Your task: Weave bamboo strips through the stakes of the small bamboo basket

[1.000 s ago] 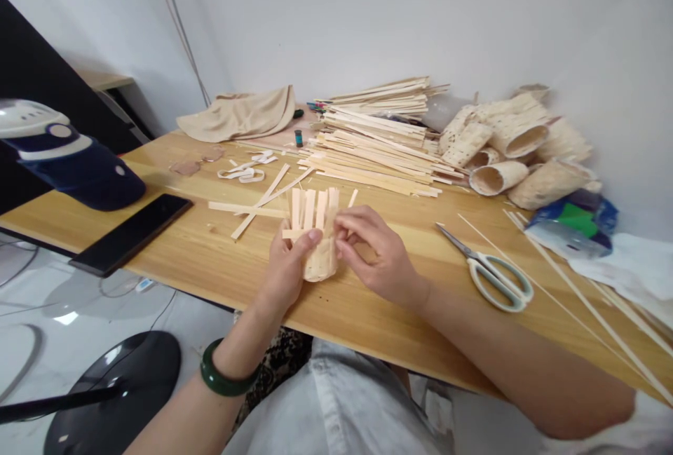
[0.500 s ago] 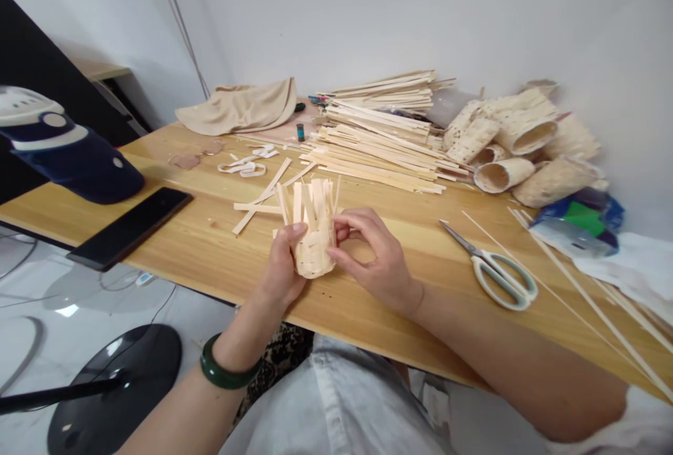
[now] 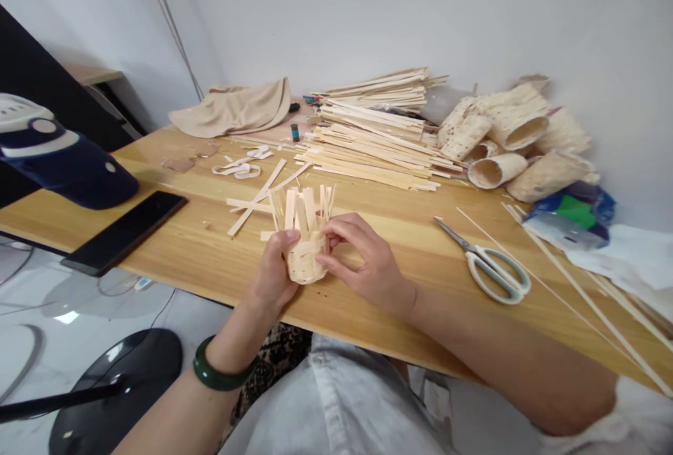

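Note:
A small round basket (image 3: pixel 306 264) woven from pale wood strips is held upright near the table's front edge, its loose strip ends standing up around the rim. My left hand (image 3: pixel 274 269) grips its left side, thumb on the front of the weave and the other fingers hidden behind. On the right side, my right hand (image 3: pixel 362 259) has its fingers closed at the upper weave, with the thumb against the front wall. Several flat strips (image 3: pixel 256 197) lie crossed on the table just behind the basket.
Scissors (image 3: pixel 488 266) lie to the right, beside long thin strips (image 3: pixel 578 290). Bundled strips (image 3: pixel 376 150) and finished woven tubes (image 3: pixel 497 170) are piled along the wall. A phone (image 3: pixel 125 232) and a dark blue bottle-shaped object (image 3: pixel 68 167) are at the left. White ribbon (image 3: pixel 239 168) sits mid-table.
The view has shifted slightly. My right fingers have moved a little across the basket's front, and the basket has turned slightly, with a strip end now sticking out further at its left.

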Action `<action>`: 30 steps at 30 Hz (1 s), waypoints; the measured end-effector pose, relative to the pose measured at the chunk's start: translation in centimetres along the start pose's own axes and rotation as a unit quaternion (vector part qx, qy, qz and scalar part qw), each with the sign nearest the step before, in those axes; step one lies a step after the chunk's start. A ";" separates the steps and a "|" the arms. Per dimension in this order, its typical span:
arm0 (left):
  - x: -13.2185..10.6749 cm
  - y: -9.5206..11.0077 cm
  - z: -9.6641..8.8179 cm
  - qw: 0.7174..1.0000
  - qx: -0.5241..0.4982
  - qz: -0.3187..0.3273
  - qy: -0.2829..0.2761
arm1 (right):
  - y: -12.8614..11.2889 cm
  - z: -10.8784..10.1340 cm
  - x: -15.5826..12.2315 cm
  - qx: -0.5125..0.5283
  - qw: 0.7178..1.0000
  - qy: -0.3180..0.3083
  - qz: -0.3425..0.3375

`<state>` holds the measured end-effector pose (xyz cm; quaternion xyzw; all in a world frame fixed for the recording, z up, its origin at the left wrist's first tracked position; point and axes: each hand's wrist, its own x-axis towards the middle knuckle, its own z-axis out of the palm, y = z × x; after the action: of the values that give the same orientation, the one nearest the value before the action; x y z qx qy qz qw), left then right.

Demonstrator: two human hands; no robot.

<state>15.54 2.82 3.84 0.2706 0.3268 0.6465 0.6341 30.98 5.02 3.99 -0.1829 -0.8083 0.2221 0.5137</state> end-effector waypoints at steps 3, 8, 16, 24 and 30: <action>0.0 0.2 -0.2 1.000 -0.013 0.005 0.005 | 0.0 -0.3 0.4 0.057 0.998 0.015 0.022; 0.0 0.5 -0.3 0.998 -0.028 -0.037 -0.035 | 0.4 -1.1 1.4 0.148 0.974 0.073 0.158; -0.3 0.5 -0.9 0.996 -0.017 -0.073 -0.050 | 1.8 -1.3 1.6 0.216 0.952 0.002 0.217; -0.6 0.7 -0.6 0.997 0.000 -0.075 -0.025 | 1.7 -2.0 1.6 0.052 0.996 -0.023 0.069; -0.3 1.2 0.2 0.999 -0.042 -0.025 -0.015 | 0.9 -0.6 0.7 0.007 1.000 0.012 0.015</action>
<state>14.88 2.55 4.90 0.2449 0.2966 0.6395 0.6657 31.28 6.21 4.24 -0.1937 -0.7976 0.2330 0.5215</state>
